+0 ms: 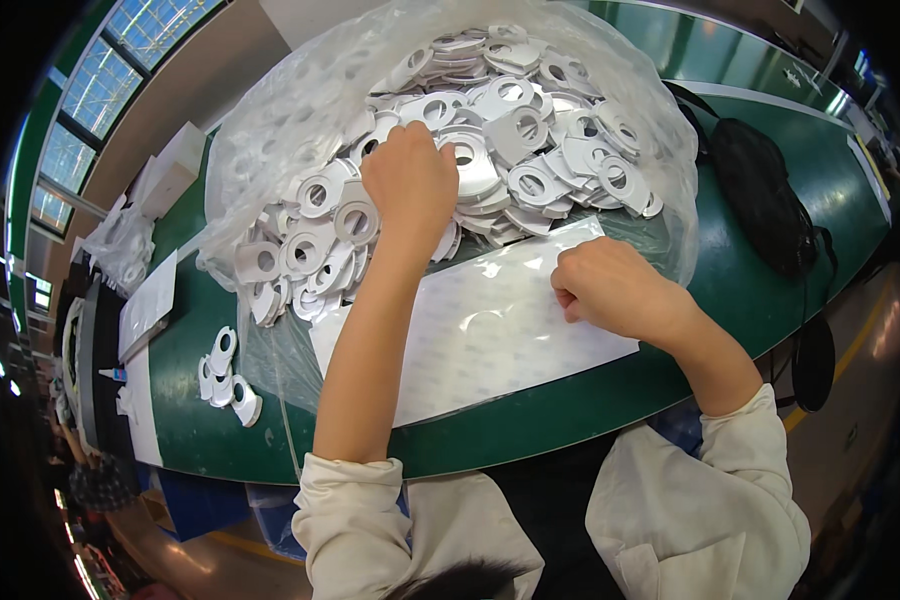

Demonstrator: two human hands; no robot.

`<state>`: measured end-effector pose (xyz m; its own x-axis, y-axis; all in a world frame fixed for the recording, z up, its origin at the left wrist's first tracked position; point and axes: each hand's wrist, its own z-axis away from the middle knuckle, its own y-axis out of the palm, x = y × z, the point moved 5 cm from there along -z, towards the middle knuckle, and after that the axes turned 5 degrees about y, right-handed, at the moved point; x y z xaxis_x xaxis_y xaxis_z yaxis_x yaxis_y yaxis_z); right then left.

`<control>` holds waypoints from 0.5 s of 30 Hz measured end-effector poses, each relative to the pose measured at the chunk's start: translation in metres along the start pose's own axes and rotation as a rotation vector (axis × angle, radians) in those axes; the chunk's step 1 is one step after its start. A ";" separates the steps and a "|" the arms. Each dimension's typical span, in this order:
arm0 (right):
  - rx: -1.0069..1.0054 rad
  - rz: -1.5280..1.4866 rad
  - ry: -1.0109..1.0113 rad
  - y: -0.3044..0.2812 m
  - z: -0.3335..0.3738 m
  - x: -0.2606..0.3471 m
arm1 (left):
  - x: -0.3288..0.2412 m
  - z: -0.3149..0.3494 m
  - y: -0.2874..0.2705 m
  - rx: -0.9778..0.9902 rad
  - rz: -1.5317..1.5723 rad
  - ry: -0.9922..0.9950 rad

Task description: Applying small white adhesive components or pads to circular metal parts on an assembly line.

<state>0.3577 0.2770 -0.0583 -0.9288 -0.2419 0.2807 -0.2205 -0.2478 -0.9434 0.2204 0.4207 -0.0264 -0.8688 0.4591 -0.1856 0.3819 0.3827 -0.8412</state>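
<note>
A heap of flat white pieces (520,135), each with a round hole at one end, lies on a clear plastic bag. My left hand (410,180) reaches into the heap, its fingers curled and their tips hidden behind the hand. Over the right part of a glossy white sheet (490,315) is my right hand (615,285), fingers bent inward and pressed together. Whatever either hand may hold is out of sight. The sheet lies in front of the heap, close to the table's near edge.
Several loose white pieces (228,378) lie on the green table (185,430) at the left. The plastic bag (270,130) spreads around and behind the heap. A black pouch (760,195) rests at the right. At the far left are white sheets (148,310) and a white box (173,170).
</note>
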 end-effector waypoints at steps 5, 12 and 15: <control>0.035 -0.054 0.020 -0.001 -0.001 -0.002 | 0.009 -0.013 -0.001 0.092 0.054 -0.131; -0.003 -0.013 0.012 0.001 -0.001 -0.005 | 0.002 0.014 -0.044 -0.184 0.719 -0.095; -0.006 -0.003 0.011 0.000 -0.003 -0.007 | 0.004 0.069 -0.012 0.172 1.291 -0.482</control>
<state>0.3631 0.2815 -0.0603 -0.9313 -0.2310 0.2817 -0.2251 -0.2430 -0.9436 0.1904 0.3629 -0.0516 0.0301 0.0755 -0.9967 0.9766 -0.2148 0.0132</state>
